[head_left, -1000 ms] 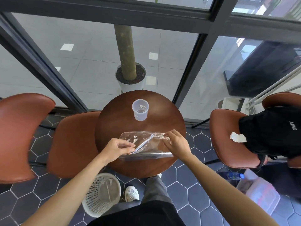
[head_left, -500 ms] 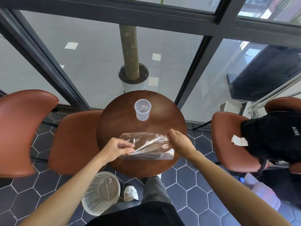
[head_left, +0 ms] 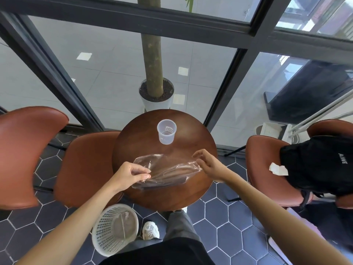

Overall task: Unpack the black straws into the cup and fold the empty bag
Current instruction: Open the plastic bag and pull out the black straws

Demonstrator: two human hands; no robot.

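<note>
1. On the round wooden worktop (head_left: 191,192), near its front edge: a clear bag (head_left: 166,172) lying lengthwise left to right, dark straws (head_left: 168,181) faintly visible inside along its near side.
2. At the bag's left end: left hand (head_left: 127,175), thumb and fingers (head_left: 144,176) pinched shut on the plastic, lifting that corner slightly.
3. At the bag's right end: right hand (head_left: 210,166), fingers loosely spread and curled, tips just beside the bag's edge; contact hard to tell.
4. Behind the bag, toward the window: a clear cup (head_left: 166,131), upright, well apart from both hands.
5. Below the worktop, on the tiled floor: a white basket (head_left: 114,229) on the left.
</note>
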